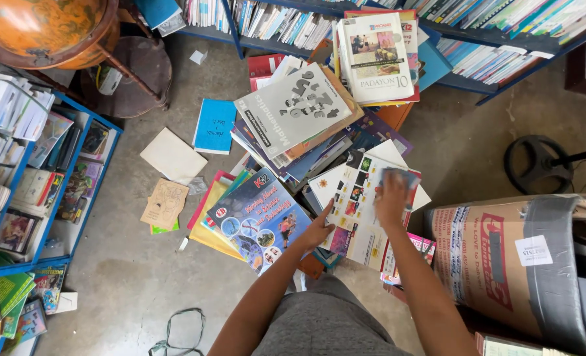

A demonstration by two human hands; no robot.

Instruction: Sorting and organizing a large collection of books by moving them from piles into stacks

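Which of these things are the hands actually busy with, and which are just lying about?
In hand:
- white picture book, left hand at its edge, right hand on it
- grey cloth under the right hand
- blue science book beside the left hand

Lying about:
- grey maths book
- blue notebook
- cardboard box
- globe
- fan base

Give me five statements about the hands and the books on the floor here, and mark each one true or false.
1. The left hand rests at the edge of a blue illustrated book. True.
2. The right hand holds a pair of scissors. False: it presses a cloth on a white picture-covered book.
3. A cardboard box lies at the right. True.
4. The books lie on a wooden table. False: they lie on the concrete floor.
5. A globe stands at upper left. True.
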